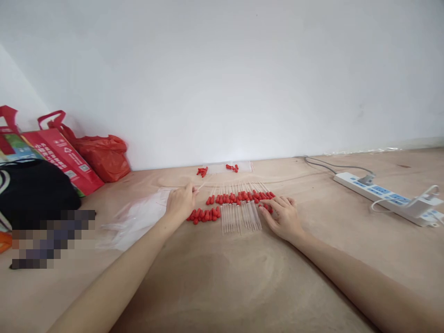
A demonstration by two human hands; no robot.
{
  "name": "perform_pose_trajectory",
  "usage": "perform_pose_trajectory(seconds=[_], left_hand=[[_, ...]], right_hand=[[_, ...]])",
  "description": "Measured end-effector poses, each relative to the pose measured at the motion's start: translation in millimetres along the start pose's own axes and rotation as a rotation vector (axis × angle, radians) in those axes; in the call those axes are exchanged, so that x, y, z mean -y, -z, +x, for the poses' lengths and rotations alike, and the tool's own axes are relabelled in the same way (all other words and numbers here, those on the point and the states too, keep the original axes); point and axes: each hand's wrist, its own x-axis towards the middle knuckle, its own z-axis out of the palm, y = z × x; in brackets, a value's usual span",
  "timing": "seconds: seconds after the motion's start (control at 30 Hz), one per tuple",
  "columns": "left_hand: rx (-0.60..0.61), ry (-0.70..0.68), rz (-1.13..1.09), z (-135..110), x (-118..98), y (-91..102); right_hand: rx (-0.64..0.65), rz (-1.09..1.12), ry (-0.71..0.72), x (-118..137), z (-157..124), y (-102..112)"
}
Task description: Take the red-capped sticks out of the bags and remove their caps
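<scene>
A row of clear thin tubes (240,216) with red rubber bulbs (239,197) lies side by side on the wooden table (222,277). A small pile of loose red bulbs (204,215) sits to their left. My left hand (180,202) is closed in a pinch on one thin clear tube that points up and to the right. My right hand (282,216) rests at the right end of the row, fingers stretched out and touching the red bulbs there.
A clear plastic bag (138,219) lies left of my left hand. More red bulbs on small clear bags (231,167) lie by the wall. A white power strip (388,196) with a plugged charger is at the right. Red bags (100,157) and a black bag (33,189) stand at the left.
</scene>
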Motion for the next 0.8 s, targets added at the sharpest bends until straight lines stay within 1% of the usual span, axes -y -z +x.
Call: perform_pose_trajectory(seconds=[0.07, 0.13, 0.2, 0.27, 0.33, 0.4, 0.47, 0.5, 0.53, 0.57, 0.6, 0.67, 0.7, 0.77, 0.8], left_hand=[[-0.101, -0.305, 0.054, -23, -7, -1.8], [-0.166, -0.588, 0.012, -45, -14, -10.2], [-0.234, -0.746, -0.053, -62, -22, -21.7], [-0.269, -0.824, -0.115, -74, -28, -32.6], [-0.271, -0.851, -0.174, -82, -34, -40.0], [-0.253, -0.862, -0.221, -87, -37, -42.6], [-0.233, -0.866, -0.255, -86, -37, -40.1], [-0.213, -0.843, -0.262, -82, -35, -37.2], [-0.184, -0.78, -0.257, -74, -32, -33.6], [-0.143, -0.671, -0.239, -63, -28, -29.6], [-0.086, -0.517, -0.209, -49, -23, -25.8], [0.052, -0.074, -0.11, -15, -9, -20.7], [0.105, 0.013, -0.091, 2, -2, -20.1], [0.197, 0.119, -0.076, 31, 11, -23.2], [0.245, 0.158, -0.074, 42, 17, -26.3]], right_hand=[[0.001, 0.014, 0.048, 3, -1, 2], [0.03, 0.031, 0.135, 9, -2, 5], [0.082, 0.046, 0.237, 16, -4, 8], [0.137, 0.065, 0.317, 24, -5, 9], [0.172, 0.091, 0.36, 29, -6, 8], [0.173, 0.12, 0.375, 33, -7, 6], [0.166, 0.145, 0.382, 34, -7, 4], [0.169, 0.155, 0.384, 34, -7, 3], [0.175, 0.162, 0.387, 35, -7, 2], [0.184, 0.167, 0.386, 35, -7, 2], [0.191, 0.169, 0.383, 34, -7, 3], [0.192, 0.165, 0.375, 34, -7, 3], [0.187, 0.162, 0.372, 34, -6, 4], [0.17, 0.16, 0.369, 34, -6, 4], [0.163, 0.161, 0.369, 34, -6, 4]])
